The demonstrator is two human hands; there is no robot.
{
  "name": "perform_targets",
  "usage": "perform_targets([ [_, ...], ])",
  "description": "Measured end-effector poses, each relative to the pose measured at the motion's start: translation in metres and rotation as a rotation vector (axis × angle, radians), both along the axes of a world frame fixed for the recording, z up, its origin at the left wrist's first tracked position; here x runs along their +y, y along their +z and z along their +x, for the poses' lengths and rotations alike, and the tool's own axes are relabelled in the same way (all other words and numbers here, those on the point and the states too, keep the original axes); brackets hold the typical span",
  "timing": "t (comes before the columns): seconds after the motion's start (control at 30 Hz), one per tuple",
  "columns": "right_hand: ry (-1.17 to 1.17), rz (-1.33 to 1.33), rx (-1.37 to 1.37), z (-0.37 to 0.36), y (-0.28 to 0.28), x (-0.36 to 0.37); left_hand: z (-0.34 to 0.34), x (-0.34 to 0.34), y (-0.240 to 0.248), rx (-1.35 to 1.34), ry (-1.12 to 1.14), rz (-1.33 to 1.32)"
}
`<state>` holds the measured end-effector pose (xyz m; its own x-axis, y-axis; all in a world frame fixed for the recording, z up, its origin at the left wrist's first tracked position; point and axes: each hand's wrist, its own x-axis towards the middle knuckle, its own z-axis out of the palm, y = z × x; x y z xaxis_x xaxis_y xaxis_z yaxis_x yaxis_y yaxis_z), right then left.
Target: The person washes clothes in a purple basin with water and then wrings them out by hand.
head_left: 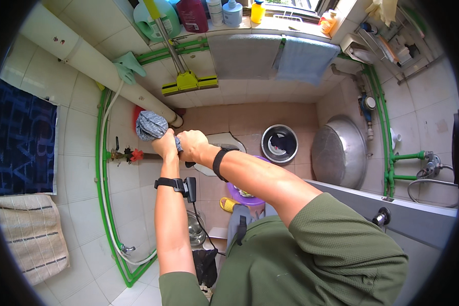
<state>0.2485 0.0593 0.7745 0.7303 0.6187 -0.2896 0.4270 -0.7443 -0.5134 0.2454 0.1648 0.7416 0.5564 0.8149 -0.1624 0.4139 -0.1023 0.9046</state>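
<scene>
Both of my arms reach forward over the floor, with the fists side by side. My left hand [165, 145] is closed round a bunched grey-blue striped cloth [151, 126], whose larger wad bulges out beyond the fist. Just to the right, my right hand [193, 145] is also closed on the cloth, where a narrow gathered part shows between the two hands. The fingers hide much of the gripped part. A black strap [223, 162] circles my right wrist, and a strapped black device [188, 189] sits on my left.
A metal basin [265, 153] with dark cloth in it stands on the floor; a purple basin [234, 194] is by my legs. A large metal basin [336, 153] leans at the right wall. Green pipes [101, 173] run along the left wall; a yellow-green mop [188, 82] hangs ahead.
</scene>
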Motion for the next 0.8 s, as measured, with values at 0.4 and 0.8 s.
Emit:
perform_targets([
  [0.4, -0.229, -0.032, -0.46, -0.01, -0.007, 0.018, -0.022, 0.0, 0.011, -0.272, -0.246, -1.077],
  [0.8, -0.418, 1.203, 0.814, 0.011, 0.001, -0.083, -0.025, 0.022, 0.06, -0.373, -0.26, -0.964],
])
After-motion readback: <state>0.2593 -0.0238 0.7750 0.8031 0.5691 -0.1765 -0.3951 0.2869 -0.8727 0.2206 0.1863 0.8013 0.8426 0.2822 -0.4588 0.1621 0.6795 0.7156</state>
